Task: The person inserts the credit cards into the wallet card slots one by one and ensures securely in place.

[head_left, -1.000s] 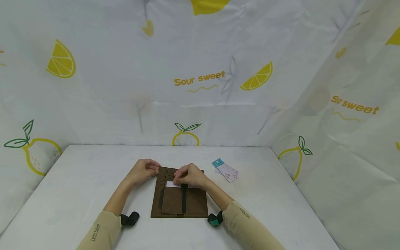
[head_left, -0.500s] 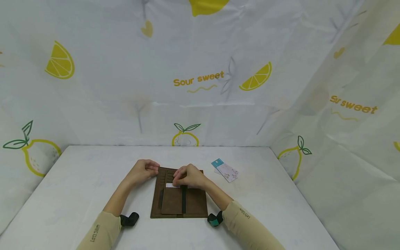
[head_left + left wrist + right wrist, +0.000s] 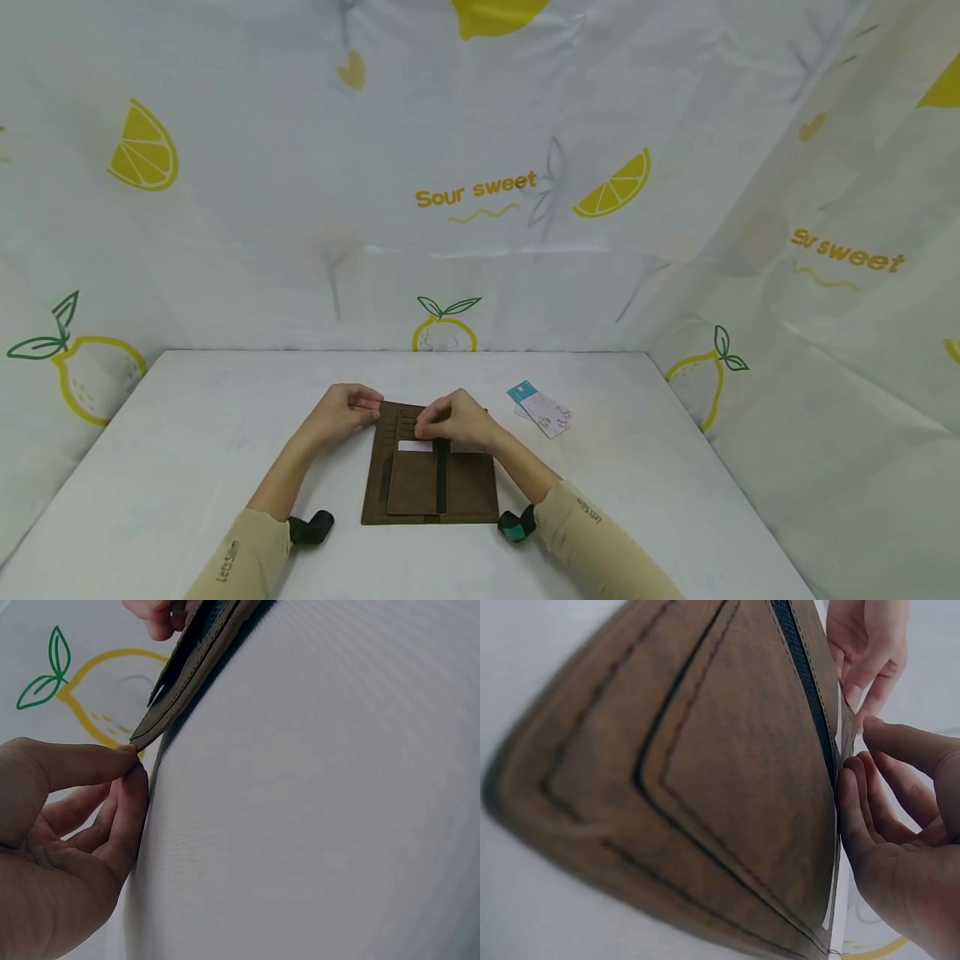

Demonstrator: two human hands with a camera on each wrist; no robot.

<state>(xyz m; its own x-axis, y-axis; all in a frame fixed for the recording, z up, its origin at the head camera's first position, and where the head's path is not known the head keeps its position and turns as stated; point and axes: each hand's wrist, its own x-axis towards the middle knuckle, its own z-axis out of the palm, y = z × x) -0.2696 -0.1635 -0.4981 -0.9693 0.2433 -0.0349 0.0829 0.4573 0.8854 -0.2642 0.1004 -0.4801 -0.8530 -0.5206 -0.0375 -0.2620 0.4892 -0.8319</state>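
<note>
A brown travel wallet (image 3: 414, 487) with card slots and a black strap lies open on the table. My left hand (image 3: 339, 414) pinches its far left corner between thumb and forefinger, plainly seen in the left wrist view. From the wallet's inner pocket a narrow strip of white card or paper (image 3: 415, 446) sticks out. My right hand (image 3: 463, 421) is over that pocket's top edge. In the right wrist view its fingertips (image 3: 848, 784) touch the wallet near the white edge, while the thumb stands apart. Nothing shows between thumb and fingers there.
Beyond the wallet, to the right, a blue-and-white card (image 3: 543, 408) with a floral print partly covers another pale card. The white table (image 3: 645, 500) meets a lemon-printed cloth at the back and sides. Black camera mounts (image 3: 312, 527) hang at both wrists.
The white strip has sunk slightly deeper into the pocket since a second ago. My right hand has risen a little off it. The left hand has stayed at the corner.
</note>
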